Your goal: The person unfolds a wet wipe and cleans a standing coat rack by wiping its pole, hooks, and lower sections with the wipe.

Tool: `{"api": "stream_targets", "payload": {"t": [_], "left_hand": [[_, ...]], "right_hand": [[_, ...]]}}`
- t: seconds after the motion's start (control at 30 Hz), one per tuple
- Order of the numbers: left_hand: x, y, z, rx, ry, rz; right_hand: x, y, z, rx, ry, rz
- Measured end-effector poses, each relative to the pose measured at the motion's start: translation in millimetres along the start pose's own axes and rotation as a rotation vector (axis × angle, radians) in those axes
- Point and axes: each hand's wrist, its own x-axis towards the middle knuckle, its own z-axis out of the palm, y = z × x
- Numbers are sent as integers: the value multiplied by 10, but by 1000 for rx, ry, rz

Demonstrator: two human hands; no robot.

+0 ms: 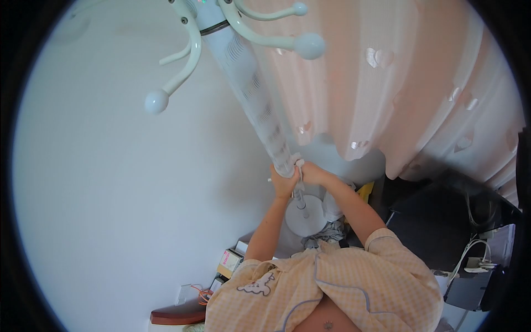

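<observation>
Pale wall [121,177] and a pink curtain [354,77] flank a white coat stand [255,91], its round base [306,221] below the hands. The person's left hand [284,183] grips the pole; the right hand [313,174] meets a whitish cloth [298,161] against it, how tightly one cannot tell.

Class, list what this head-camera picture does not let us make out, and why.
All in the head view:
- Coat stand: top cut off by the upper edge.
- White item between right hand and left hand: too small to identify.
- Yellow item: partly hidden by the left forearm.
- Box: lettering too small to read.
</observation>
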Motion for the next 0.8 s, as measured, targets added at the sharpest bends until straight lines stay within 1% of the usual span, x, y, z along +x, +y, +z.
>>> {"api": "stream_targets", "payload": {"t": [0.03,0.07,0.17,0.2,0.23,0.27,0.3,0.33,0.37,0.43,0.47,0.53,0.57,0.63,0.7,0.73,0.8], "left_hand": [[-1,32,-15,37,-21,-93],[23,55,-23,73,-40,-183],[213,157,-21,46,-19,-162],[324,247,-23,46,-18,-148],[460,400,-28,40,36,-126],[589,552,-35,34,91,-107],[721,761,-49,36,92,-99],[872,1023,-69,51,166,-36],[1022,1273,-83,62,239,27],[1300,1693,-127,125,303,74],[1441,1857,-168,111,274,90],[1660,2139,-233,99,247,108],[1753,2268,-246,81,240,107],[1890,2374,-257,64,232,109],[1966,2417,-271,-54,116,103],[1938,2438,-305,-52,116,104],[1856,2474,-405,-558,-145,-121]], "right_hand": [[-30,-36,-25,47,-50,206],[-33,25,-3,46,-46,201],[12,105,4,81,31,136],[-32,-3,-25,204,82,131],[-66,-69,-20,331,128,129],[-81,-38,-2,331,130,122],[-95,21,4,587,108,128],[-84,56,8,841,84,130],[-75,-8,-15,838,86,121],[-126,-398,-156,289,472,-135],[-150,-598,-251,285,475,-138],[-184,-1070,-459,227,784,-313],[-214,-1364,-546,228,785,-315],[-208,-1914,-666,146,823,-555],[14,-2200,-694,191,857,-544],[156,-2259,-679,193,858,-545],[391,-2375,-686,126,1060,-450]]}}
